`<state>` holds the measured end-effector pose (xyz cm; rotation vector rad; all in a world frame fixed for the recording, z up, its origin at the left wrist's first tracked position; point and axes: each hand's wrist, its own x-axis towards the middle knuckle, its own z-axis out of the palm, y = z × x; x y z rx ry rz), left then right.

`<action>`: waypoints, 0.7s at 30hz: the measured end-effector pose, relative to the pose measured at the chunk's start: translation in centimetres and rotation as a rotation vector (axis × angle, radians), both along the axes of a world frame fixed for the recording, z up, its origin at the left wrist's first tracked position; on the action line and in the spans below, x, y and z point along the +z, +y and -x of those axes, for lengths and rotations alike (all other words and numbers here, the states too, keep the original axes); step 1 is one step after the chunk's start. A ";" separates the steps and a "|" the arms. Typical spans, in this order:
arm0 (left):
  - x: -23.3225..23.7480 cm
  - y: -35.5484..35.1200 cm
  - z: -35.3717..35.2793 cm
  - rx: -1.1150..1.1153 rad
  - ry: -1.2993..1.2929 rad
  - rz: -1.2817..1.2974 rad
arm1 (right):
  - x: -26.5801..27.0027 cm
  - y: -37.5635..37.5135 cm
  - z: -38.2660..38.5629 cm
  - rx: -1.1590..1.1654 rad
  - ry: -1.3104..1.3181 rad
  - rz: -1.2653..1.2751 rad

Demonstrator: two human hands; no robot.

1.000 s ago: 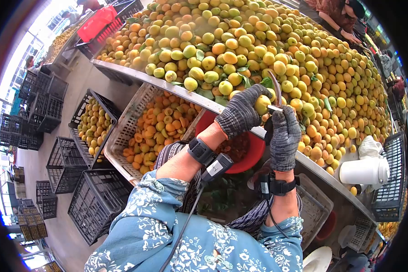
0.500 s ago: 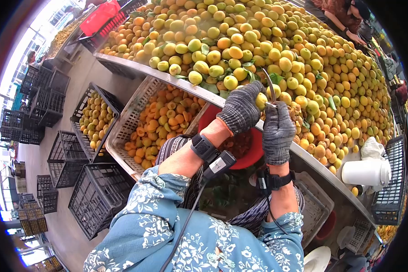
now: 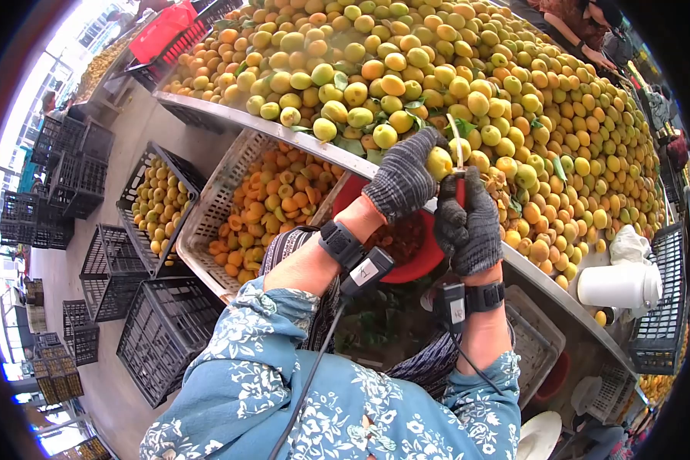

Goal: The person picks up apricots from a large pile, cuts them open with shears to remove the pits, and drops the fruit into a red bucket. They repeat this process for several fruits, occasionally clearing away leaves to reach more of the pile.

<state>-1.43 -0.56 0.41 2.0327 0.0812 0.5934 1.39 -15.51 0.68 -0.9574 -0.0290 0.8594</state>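
Note:
My left hand (image 3: 405,175), in a dark grey knit glove, is closed around a yellow-green apricot (image 3: 439,164) above the table's front edge. My right hand (image 3: 471,226), gloved the same way, grips the red handle of a small curved knife (image 3: 458,157). The blade points up and away from me, close beside the held apricot. A large heap of apricots (image 3: 560,165) covers the table just beyond both hands. Below them sits a red basin (image 3: 414,268) with brownish scraps inside, partly hidden by my left hand and wrist.
A white crate (image 3: 207,222) of cut apricots stands left of my knees. Black crates (image 3: 165,326) stand on the floor further left, one holding whole apricots. A white tub (image 3: 617,286) lies at the table's right end. Another person (image 3: 571,31) works at the far right.
My right hand has turned so the knife's red handle now shows, and its blade stands more upright beside the apricot. My left hand keeps hold of the fruit. The view has shifted slightly.

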 end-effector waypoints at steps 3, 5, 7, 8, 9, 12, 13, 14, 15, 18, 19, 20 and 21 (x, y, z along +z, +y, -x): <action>-0.1 0.0 -0.8 -0.095 -0.077 0.150 | -0.1 -0.1 -0.8 0.124 0.256 -0.378; -0.5 0.1 -1.3 -0.087 -0.092 0.119 | 0.2 -0.9 -2.0 -0.031 0.095 -0.316; -1.0 0.7 -1.4 -0.185 -0.101 0.260 | 0.6 -1.5 -2.4 -0.070 0.043 -0.290; -0.5 0.7 -1.3 -0.192 -0.108 0.270 | 1.0 -1.7 -2.2 -0.139 -0.022 -0.193; -0.1 0.9 -1.0 -0.194 -0.108 0.269 | 1.5 -1.8 -1.9 -0.208 -0.085 -0.095; 1.2 1.5 -0.2 -0.404 0.085 0.863 | 0.7 -1.5 -1.5 -0.301 -0.265 0.098; 1.3 1.5 0.0 -0.402 0.085 0.861 | 0.2 -1.3 -1.5 -0.328 -0.402 0.192; 1.3 1.6 0.0 -0.434 0.055 1.055 | 0.2 -1.0 -1.1 -0.314 -0.458 0.252; 1.4 1.6 0.1 -0.466 0.023 1.248 | -0.1 -0.7 -0.7 -0.312 -0.459 0.248; 1.0 2.0 -0.3 -0.486 -0.033 1.186 | -0.4 0.0 0.6 -0.272 -0.629 0.346; 0.7 2.2 -0.5 -0.494 -0.059 1.147 | -0.1 0.3 1.2 -0.271 -0.631 0.344; 0.5 2.3 -0.5 -0.487 -0.077 1.115 | 0.2 0.5 1.7 -0.269 -0.679 0.389; 0.3 2.3 -0.5 -0.486 -0.076 1.115 | 0.4 0.7 2.2 -0.268 -0.727 0.435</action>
